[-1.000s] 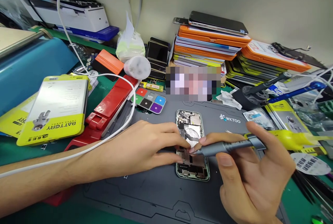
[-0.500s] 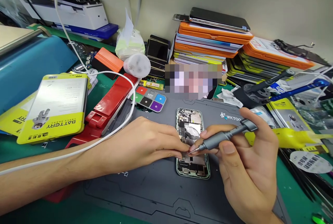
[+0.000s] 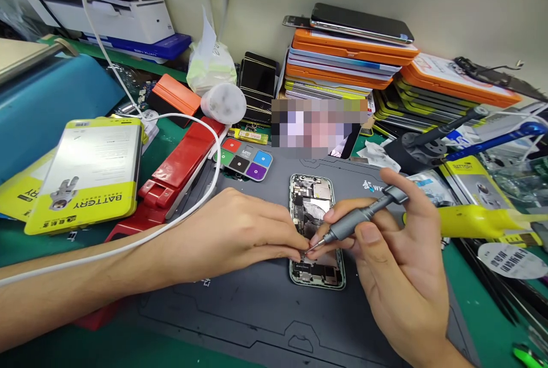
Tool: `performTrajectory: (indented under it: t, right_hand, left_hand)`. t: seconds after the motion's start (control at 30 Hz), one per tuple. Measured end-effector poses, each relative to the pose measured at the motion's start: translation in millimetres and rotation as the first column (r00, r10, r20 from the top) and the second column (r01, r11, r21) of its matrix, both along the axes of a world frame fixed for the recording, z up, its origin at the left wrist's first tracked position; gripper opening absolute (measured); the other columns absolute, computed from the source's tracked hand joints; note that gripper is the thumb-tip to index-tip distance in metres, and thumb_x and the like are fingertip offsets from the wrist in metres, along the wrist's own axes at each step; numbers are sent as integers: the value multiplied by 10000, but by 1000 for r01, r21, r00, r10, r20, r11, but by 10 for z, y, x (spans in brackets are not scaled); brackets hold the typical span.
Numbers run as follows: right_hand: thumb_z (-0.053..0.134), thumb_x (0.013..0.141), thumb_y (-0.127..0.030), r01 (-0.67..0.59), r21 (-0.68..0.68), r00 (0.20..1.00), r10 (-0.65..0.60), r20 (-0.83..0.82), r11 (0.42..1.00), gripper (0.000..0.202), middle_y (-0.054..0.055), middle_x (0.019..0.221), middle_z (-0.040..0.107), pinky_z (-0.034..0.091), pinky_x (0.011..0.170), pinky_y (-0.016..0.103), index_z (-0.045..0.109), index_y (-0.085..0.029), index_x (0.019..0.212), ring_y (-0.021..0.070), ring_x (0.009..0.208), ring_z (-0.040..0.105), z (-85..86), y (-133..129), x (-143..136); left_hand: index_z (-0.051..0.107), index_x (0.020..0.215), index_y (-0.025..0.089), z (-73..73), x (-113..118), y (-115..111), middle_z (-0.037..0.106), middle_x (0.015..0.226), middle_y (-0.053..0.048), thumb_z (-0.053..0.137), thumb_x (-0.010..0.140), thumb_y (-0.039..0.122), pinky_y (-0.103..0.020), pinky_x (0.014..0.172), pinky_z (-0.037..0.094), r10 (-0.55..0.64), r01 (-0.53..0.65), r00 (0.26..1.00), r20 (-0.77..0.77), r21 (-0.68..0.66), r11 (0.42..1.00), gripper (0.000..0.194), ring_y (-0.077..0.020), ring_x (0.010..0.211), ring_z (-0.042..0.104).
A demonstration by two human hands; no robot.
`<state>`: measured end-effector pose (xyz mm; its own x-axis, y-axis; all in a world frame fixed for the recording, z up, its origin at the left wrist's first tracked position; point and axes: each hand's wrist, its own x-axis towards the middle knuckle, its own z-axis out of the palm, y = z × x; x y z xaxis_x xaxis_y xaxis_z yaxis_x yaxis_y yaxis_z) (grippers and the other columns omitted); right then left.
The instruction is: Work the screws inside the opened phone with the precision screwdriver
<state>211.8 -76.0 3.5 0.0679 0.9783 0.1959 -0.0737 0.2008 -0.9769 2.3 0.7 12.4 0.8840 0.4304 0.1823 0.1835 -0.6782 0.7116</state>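
An opened smartphone point(image 3: 323, 190) with its inner parts bare lies on the grey work mat point(image 3: 257, 311). My right hand point(image 3: 406, 268) grips a grey precision screwdriver point(image 3: 353, 219), with one finger resting on its end cap. The screwdriver slants down to the left, its thin tip close to my left fingertips over the lower half of the phone. My left hand point(image 3: 246, 228) reaches in from the left, thumb and fingers pinched together over the phone's left side. Whatever sits between those fingertips is too small or hidden to make out.
A coloured magnetic screw pad point(image 3: 242, 161) and a red clamp-like tool point(image 3: 184, 168) lie left of the phone. A white cable point(image 3: 171, 222) crosses my left forearm. Behind stand a propped screen point(image 3: 317, 131) and stacked orange cases point(image 3: 342, 54); a yellow bottle point(image 3: 466, 225) is at right.
My right hand and the screwdriver's rear end have shifted slightly left, while the tip stays by my left fingertips. The left hand keeps nearly the same pose. The whole view has moved a little.
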Motion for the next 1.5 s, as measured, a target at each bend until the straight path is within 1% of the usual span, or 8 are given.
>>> performTrajectory:
  t: [0.17, 0.3, 0.53, 0.73, 0.93, 1.1, 1.33, 1.5]
  right_hand:
    - [438, 1014, -183, 2, 22, 1000, -3, 20, 1000, 463, 58, 981, 647, 657, 635, 315, 273, -278, 1436, 163, 745, 703, -4, 3, -11]
    - [479, 1004, -182, 36, 41, 998, -38, 48, 999, 479, 48, 982, 658, 657, 639, 290, 295, -294, 1432, 153, 730, 709, -14, 2, -13]
    - [534, 984, -201, 74, 46, 994, -78, 77, 996, 496, 44, 973, 651, 673, 579, 329, 324, -328, 1415, 194, 809, 718, -25, -9, -5]
    - [529, 990, -210, 71, 15, 995, -72, 67, 997, 490, 41, 979, 651, 672, 573, 343, 307, -314, 1414, 188, 712, 719, 8, -6, -29]
    - [525, 994, -218, 63, 5, 997, -63, 45, 998, 481, 41, 975, 652, 655, 550, 298, 304, -307, 1412, 182, 712, 720, 8, 2, -42]
    - [515, 1000, -228, 57, 18, 996, -58, 72, 998, 469, 38, 970, 651, 654, 542, 291, 304, -295, 1414, 173, 720, 717, -7, 25, -35]
    - [495, 1011, -236, 6, -17, 1000, -5, 18, 1000, 471, 31, 970, 654, 664, 584, 304, 269, -296, 1420, 146, 621, 696, 8, 3, -19]
    - [470, 1015, -221, 7, -29, 1000, -8, -5, 1000, 474, 44, 970, 653, 657, 591, 313, 271, -296, 1439, 162, 664, 706, 6, 13, -2]
  left_hand:
    - [708, 1136, 224, -7, -1, -10, 736, 1079, 21, 530, 996, 334, -195, 797, 487, 29, -29, 1000, 5, 37, 999, 252, -92, 945, 678]
    - [705, 1141, 190, -1, -8, -7, 738, 1116, 15, 510, 1006, 285, -196, 819, 489, -5, 3, 1000, 28, 62, 998, 256, -92, 996, 676]
    - [692, 1150, 197, -2, -12, -19, 737, 1086, 1, 508, 1006, 303, -197, 813, 494, 23, -25, 1000, 20, 67, 997, 256, -97, 976, 676]
    - [675, 1185, 201, -5, -10, 0, 727, 1117, 3, 497, 1011, 289, -191, 827, 489, 10, -11, 1000, 21, 65, 998, 264, -95, 1000, 670]
    - [684, 1158, 204, 32, -20, -2, 732, 1085, 0, 499, 1009, 286, -191, 803, 482, 15, -15, 1000, 2, 71, 997, 251, -99, 974, 678]
    - [680, 1171, 209, 6, -10, -2, 735, 1076, 1, 496, 1010, 286, -201, 806, 494, 1, -2, 1000, 18, 63, 998, 257, -102, 955, 679]
    - [681, 1149, 195, 1, -12, 19, 731, 1149, 0, 488, 1011, 247, -207, 814, 487, -56, 52, 998, 29, 126, 991, 243, -108, 1023, 676]
    - [685, 1162, 201, 9, -13, 13, 736, 1121, 6, 482, 1014, 266, -200, 813, 478, -18, 16, 999, 27, 84, 996, 260, -104, 986, 680]
